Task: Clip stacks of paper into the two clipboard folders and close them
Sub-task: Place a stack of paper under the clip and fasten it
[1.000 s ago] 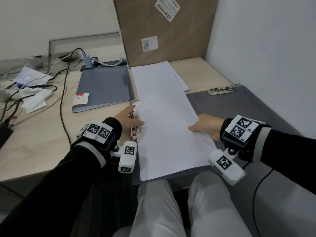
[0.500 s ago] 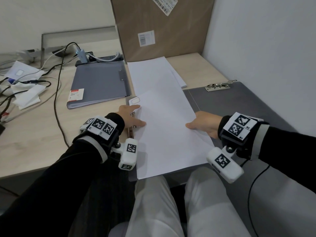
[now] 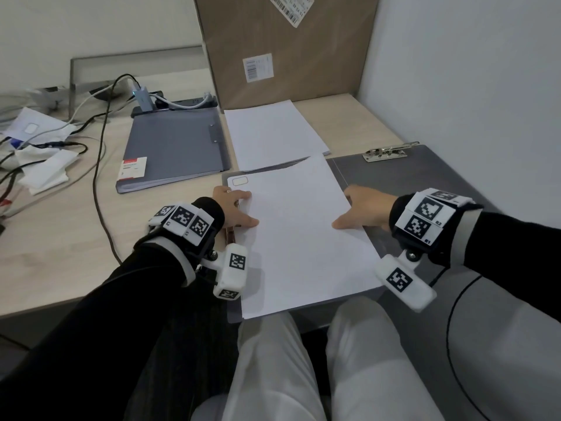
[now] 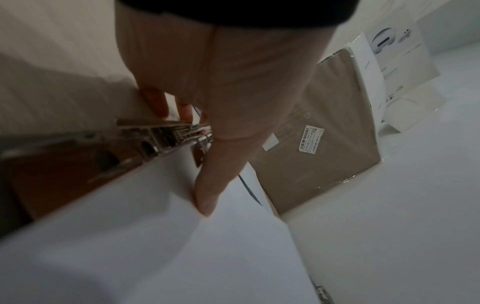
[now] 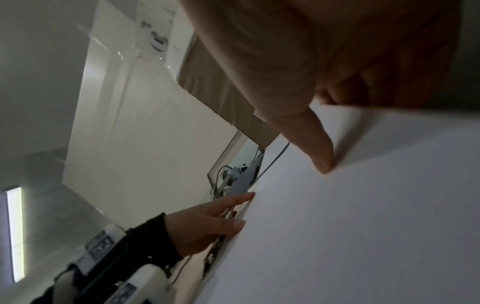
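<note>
Left hand [image 3: 233, 208]: lying at the left edge of the paper stack [image 3: 300, 235], thumb stretched out flat on the top sheet, fingers extended over the metal clip [image 3: 230, 232] that is running along that edge; the wrist view is showing fingertips beside the clip's metal, but whether they are pressing it cannot be told.

Right hand [image 3: 362, 209]: holding the right edge of the same stack, thumb lying on top of the sheet, fingers passing below the edge, so the paper is being pinched between them.

Paper stack: lying between the two hands on the open folder [image 3: 406, 177], covering its left half and hanging slightly over the near edge of the worktop [image 3: 54, 229].

Open folder: dark grey, spreading out to the right beyond the right hand; a second metal clip [image 3: 387, 151] is sitting at its far edge.

Second paper stack [image 3: 273, 132]: lying just beyond the hands, its near edge tucked under the first stack's far corner.

Closed folder [image 3: 176, 150]: grey, with a red and white label, resting beyond the left hand, just left of the second stack.

Cardboard box [image 3: 285, 47]: standing upright behind the second stack.

Cables [image 3: 100, 165] and crumpled white paper [image 3: 45, 171]: lying far to the left of the left hand.
</note>
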The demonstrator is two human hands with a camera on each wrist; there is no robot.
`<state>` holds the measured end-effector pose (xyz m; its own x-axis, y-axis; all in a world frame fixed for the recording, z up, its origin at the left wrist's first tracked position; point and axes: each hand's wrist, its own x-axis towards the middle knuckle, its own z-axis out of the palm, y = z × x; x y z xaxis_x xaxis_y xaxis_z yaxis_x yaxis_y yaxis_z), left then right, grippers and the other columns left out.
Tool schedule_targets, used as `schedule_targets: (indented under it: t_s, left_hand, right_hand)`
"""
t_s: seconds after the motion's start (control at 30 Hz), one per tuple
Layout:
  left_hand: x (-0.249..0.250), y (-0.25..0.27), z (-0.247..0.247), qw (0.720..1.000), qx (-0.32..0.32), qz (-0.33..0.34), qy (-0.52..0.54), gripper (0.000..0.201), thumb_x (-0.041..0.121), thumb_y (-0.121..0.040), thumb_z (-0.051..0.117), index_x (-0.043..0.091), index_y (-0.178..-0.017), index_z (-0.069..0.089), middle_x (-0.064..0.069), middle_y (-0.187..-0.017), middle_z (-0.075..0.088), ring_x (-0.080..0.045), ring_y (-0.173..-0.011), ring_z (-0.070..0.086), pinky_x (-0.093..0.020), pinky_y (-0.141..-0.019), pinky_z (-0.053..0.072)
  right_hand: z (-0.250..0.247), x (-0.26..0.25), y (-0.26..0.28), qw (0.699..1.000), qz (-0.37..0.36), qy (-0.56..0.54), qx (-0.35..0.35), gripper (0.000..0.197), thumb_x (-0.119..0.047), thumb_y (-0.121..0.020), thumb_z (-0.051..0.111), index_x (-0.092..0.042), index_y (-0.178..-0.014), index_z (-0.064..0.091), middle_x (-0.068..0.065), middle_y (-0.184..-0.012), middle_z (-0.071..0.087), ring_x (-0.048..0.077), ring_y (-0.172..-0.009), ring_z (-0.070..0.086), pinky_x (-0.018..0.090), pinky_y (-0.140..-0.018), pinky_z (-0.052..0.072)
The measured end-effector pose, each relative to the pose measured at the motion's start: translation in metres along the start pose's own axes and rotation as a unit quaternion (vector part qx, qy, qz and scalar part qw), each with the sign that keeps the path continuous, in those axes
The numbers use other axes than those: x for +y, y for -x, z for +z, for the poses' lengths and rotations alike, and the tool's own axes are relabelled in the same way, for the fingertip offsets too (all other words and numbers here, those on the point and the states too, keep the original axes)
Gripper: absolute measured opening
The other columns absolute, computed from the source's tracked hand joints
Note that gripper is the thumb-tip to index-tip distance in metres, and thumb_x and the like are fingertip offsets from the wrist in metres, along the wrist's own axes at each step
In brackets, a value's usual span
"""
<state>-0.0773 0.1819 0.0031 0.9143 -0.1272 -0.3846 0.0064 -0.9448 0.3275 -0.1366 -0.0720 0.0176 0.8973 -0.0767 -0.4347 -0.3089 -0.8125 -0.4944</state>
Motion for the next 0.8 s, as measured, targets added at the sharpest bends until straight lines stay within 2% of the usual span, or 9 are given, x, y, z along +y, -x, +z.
schedule_targets:
  t_s: [0.07, 0.13, 0.23, 0.33, 0.47, 0.57, 0.7, 0.8]
  left_hand:
    - [0.0, 0.0, 0.0, 1.0, -0.001, -0.001, 0.003, 0.077, 0.043, -0.081, 0.065, 0.03, -0.147, 0.028, -0.004, -0.154, 0.012, -0.024, -0.14, 0.027, -0.032, -0.112, 0.027]
    - [0.0, 0.0, 0.0, 1.0, -0.002, 0.0, 0.005, 0.077, 0.043, -0.081, 0.065, 0.03, -0.147, 0.028, -0.004, -0.154, 0.012, -0.024, -0.14, 0.028, -0.032, -0.112, 0.028]
    - [0.0, 0.001, 0.0, 1.0, -0.004, -0.001, 0.004, 0.077, 0.043, -0.081, 0.065, 0.031, -0.147, 0.027, -0.003, -0.154, 0.011, -0.024, -0.139, 0.029, -0.032, -0.111, 0.028]
    - [-0.001, 0.002, 0.0, 1.0, -0.005, -0.001, 0.002, 0.077, 0.043, -0.081, 0.065, 0.031, -0.147, 0.027, -0.003, -0.154, 0.01, -0.024, -0.139, 0.03, -0.032, -0.11, 0.03]
    - [-0.001, 0.002, 0.0, 1.0, -0.003, -0.001, 0.0, 0.078, 0.046, -0.08, 0.065, 0.033, -0.147, 0.027, -0.001, -0.155, 0.011, -0.024, -0.138, 0.032, -0.032, -0.109, 0.032]
    - [-0.002, 0.002, 0.0, 1.0, 0.001, 0.003, 0.003, 0.078, 0.047, -0.079, 0.065, 0.034, -0.147, 0.026, 0.0, -0.155, 0.011, -0.024, -0.137, 0.034, -0.032, -0.108, 0.033]
    - [-0.005, 0.001, 0.002, 1.0, 0.013, 0.005, 0.015, 0.08, 0.047, -0.077, 0.067, 0.035, -0.145, 0.028, 0.0, -0.154, 0.015, -0.025, -0.135, 0.036, -0.035, -0.109, 0.036]
    - [-0.004, -0.001, 0.0, 0.997, 0.025, 0.009, 0.077, 0.08, 0.042, -0.077, 0.069, 0.027, -0.146, 0.031, -0.002, -0.154, 0.022, -0.025, -0.137, 0.035, -0.035, -0.11, 0.033]
  right_hand:
    - [-0.006, 0.001, 0.0, 0.998, 0.001, 0.06, 0.035, 0.08, -0.029, -0.076, 0.075, -0.01, -0.14, 0.031, 0.012, -0.129, 0.051, 0.03, -0.119, 0.051, 0.037, -0.095, 0.047]
    - [-0.009, -0.002, -0.003, 0.992, -0.031, 0.106, 0.062, 0.097, -0.039, -0.075, 0.075, -0.014, -0.149, 0.018, 0.013, -0.145, 0.035, 0.034, -0.135, 0.032, 0.043, -0.107, 0.035]
    - [-0.009, -0.014, -0.01, 0.982, -0.107, 0.152, 0.021, 0.104, -0.052, -0.076, 0.069, -0.02, -0.153, 0.006, 0.005, -0.16, 0.008, 0.03, -0.147, -0.001, 0.046, -0.117, 0.013]
    - [-0.003, -0.032, -0.021, 0.965, -0.139, 0.221, -0.034, 0.111, -0.066, -0.072, 0.063, -0.029, -0.152, -0.005, -0.003, -0.16, -0.015, 0.024, -0.146, -0.021, 0.051, -0.119, 0.001]
    - [0.015, -0.046, -0.036, 0.942, -0.152, 0.287, -0.089, 0.119, -0.078, -0.066, 0.057, -0.034, -0.149, -0.016, -0.005, -0.158, -0.025, 0.022, -0.145, -0.026, 0.056, -0.117, -0.005]
    - [0.029, -0.038, -0.04, 0.933, -0.153, 0.309, -0.105, 0.122, -0.085, -0.062, 0.05, -0.036, -0.146, -0.023, -0.007, -0.156, -0.029, 0.02, -0.144, -0.027, 0.054, -0.117, -0.009]
    - [0.031, -0.034, -0.039, 0.936, -0.161, 0.297, -0.103, 0.119, -0.083, -0.066, 0.05, -0.036, -0.147, -0.023, -0.007, -0.156, -0.029, 0.019, -0.144, -0.029, 0.053, -0.116, -0.012]
    - [0.031, -0.035, -0.039, 0.936, -0.16, 0.296, -0.103, 0.119, -0.083, -0.066, 0.051, -0.036, -0.147, -0.022, -0.007, -0.156, -0.029, 0.019, -0.144, -0.029, 0.052, -0.116, -0.013]
